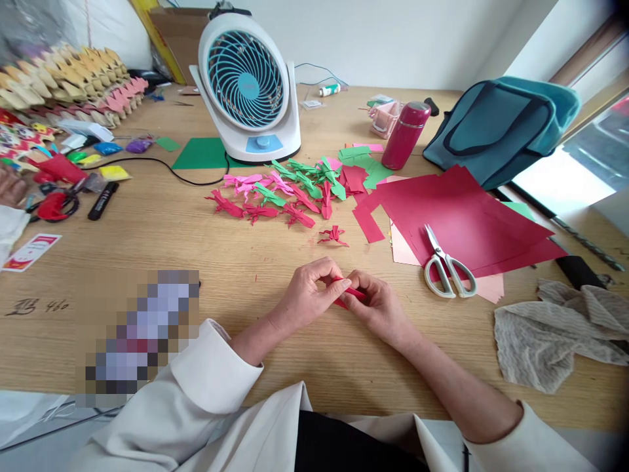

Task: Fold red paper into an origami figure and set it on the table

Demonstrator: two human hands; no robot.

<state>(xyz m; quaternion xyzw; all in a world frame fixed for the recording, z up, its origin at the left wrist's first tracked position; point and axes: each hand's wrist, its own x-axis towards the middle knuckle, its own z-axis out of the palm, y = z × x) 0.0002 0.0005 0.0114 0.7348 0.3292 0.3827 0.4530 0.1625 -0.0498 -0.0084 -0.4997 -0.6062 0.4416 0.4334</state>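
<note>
A small folded piece of red paper (354, 294) is pinched between my two hands above the near middle of the table. My left hand (314, 283) closes thumb and fingers on its left end. On its right side, my right hand (376, 305) grips it, and the fingers cover much of the paper. Just beyond my hands lies one red folded paper figure (333, 236) with thin limbs. Farther back, several red, green and pink folded paper figures (299, 214) lie in a loose group. White-handled scissors (447, 265) rest partly open on large red paper sheets (457, 210) to the right.
A white fan (248, 85) stands at the back, its black cable running left. A red bottle (405, 136) and a teal bag (506, 131) stand back right. A crumpled cloth (555, 331) lies right. At far left are a black marker (103, 200) and another person's hand (10, 186).
</note>
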